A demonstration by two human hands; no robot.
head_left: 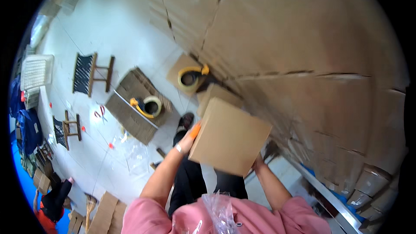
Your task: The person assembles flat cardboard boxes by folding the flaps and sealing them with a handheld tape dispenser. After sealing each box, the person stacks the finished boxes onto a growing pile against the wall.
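A closed brown cardboard box (232,136) is held tilted in front of me between both hands. My left hand (189,140) presses on its left side, with something orange covering a finger or the thumb. On the lower right side is my right hand (258,164), its fingers mostly hidden by the box. Just beyond the held box lies another small cardboard box (222,95). A yellow-and-black tape dispenser (189,79) with a roll of tape rests on cardboard farther off. To the left, a second tape dispenser (149,106) sits on a stack of flattened cardboard (135,87).
Large stacked cartons (299,39) rise along the right. On the pale floor at left are two low stools (85,74), red-handled scissors (100,112) and clear plastic film (134,151). A white basket (38,71) is at far left. Another person (50,208) is at lower left, near a broom (90,206).
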